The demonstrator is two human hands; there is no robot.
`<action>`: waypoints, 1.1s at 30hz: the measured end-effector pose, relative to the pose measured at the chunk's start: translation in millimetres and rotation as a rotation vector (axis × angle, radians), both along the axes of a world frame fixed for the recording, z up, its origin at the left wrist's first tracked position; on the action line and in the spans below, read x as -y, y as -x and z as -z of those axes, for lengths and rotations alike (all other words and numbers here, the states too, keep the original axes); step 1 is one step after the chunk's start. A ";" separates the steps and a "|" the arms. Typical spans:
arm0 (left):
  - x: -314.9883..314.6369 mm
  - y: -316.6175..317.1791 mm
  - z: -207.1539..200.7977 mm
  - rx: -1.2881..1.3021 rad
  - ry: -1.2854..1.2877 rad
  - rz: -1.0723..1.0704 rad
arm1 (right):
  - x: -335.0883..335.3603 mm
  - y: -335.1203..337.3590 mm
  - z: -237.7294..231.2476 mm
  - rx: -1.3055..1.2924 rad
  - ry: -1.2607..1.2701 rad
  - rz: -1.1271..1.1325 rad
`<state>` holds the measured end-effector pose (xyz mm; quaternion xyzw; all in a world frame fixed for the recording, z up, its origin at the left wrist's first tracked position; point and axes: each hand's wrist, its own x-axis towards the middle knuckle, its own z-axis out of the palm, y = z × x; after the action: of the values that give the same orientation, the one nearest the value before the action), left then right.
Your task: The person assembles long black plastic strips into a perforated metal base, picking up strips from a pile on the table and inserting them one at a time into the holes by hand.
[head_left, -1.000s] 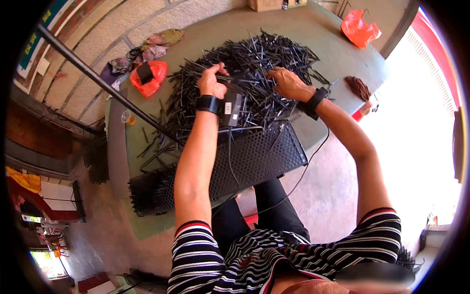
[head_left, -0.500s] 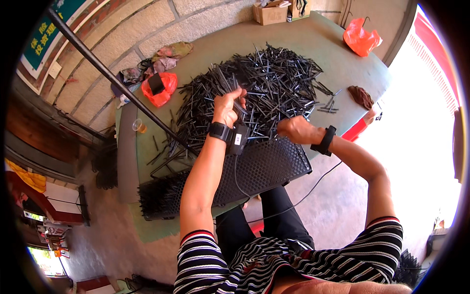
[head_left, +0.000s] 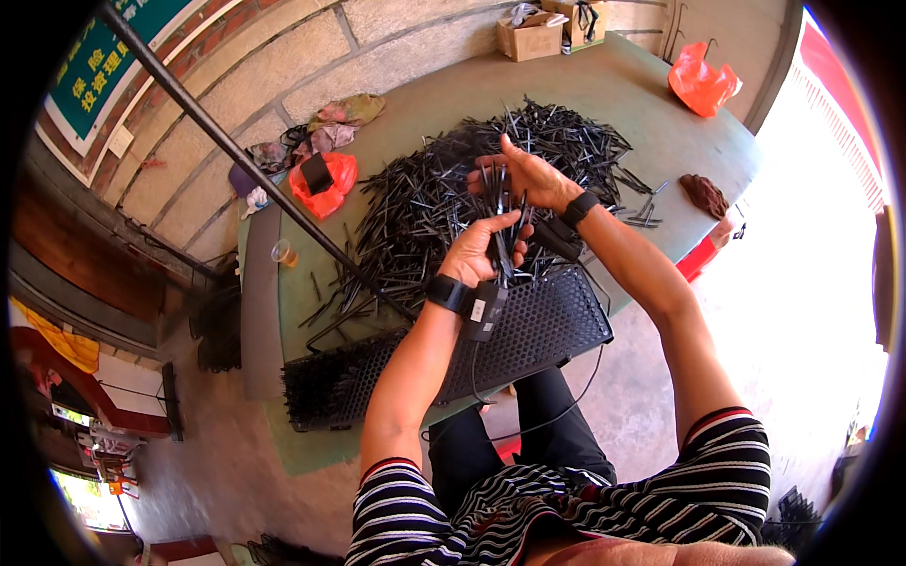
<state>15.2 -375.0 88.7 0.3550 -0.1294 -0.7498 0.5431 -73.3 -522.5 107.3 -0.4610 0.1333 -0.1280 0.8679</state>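
Note:
A bunch of thin black sticks point(head_left: 500, 250) is gripped in my left hand point(head_left: 469, 253), over the near side of a big loose pile of black sticks point(head_left: 406, 208). My right hand point(head_left: 538, 179) is at the upper end of the bunch with thumb raised and fingers apart, its palm against or close to the sticks; firm contact cannot be made out. Nearer me lies a long black perforated rack point(head_left: 543, 316), its surface full of small holes. Black sticks stand packed at its left end point(head_left: 326, 382).
A dark bar point(head_left: 226, 141) slants across the left. On the green table point(head_left: 642, 85) are an orange bag with a black item point(head_left: 326, 189), rags point(head_left: 344, 111), a cup point(head_left: 284, 252), boxes point(head_left: 528, 40), another orange bag point(head_left: 703, 83) and a brown cloth point(head_left: 705, 195). Cables hang from my wrist straps.
My right hand has moved up and left from the rack's far edge to the bunch, its fingers now spread. My left hand has come lower and slightly right, still holding sticks.

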 end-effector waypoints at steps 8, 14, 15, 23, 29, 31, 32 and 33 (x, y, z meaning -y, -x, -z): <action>-0.6 6.0 7.0 -0.025 0.025 0.017 | 5.5 -1.3 3.2 -0.197 0.504 -0.130; 5.8 10.9 4.5 -0.099 0.041 -0.018 | 18.7 -0.6 6.7 -0.195 0.737 -0.193; 9.0 8.8 7.4 -0.083 0.023 -0.032 | 13.6 -3.6 2.0 -0.197 0.842 -0.179; 23.7 0.8 -39.9 0.112 0.224 -0.556 | -53.0 83.1 15.1 -0.117 0.091 0.293; 24.4 54.2 -43.6 0.382 0.349 -0.662 | -90.9 71.6 25.0 0.080 -0.380 0.480; 20.8 69.7 -40.2 0.395 0.456 -0.697 | -82.0 63.7 31.0 0.099 -0.471 0.561; 23.2 72.1 -33.2 0.439 0.510 -0.748 | -79.4 57.6 34.6 0.107 -0.506 0.568; 25.0 72.0 -28.1 0.488 0.565 -0.803 | -75.7 48.3 43.2 0.118 -0.542 0.567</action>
<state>-56.9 -400.0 116.8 0.3805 -0.3024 -0.3155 0.8150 -121.7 -446.8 64.1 -0.1519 0.2343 -0.3489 0.8946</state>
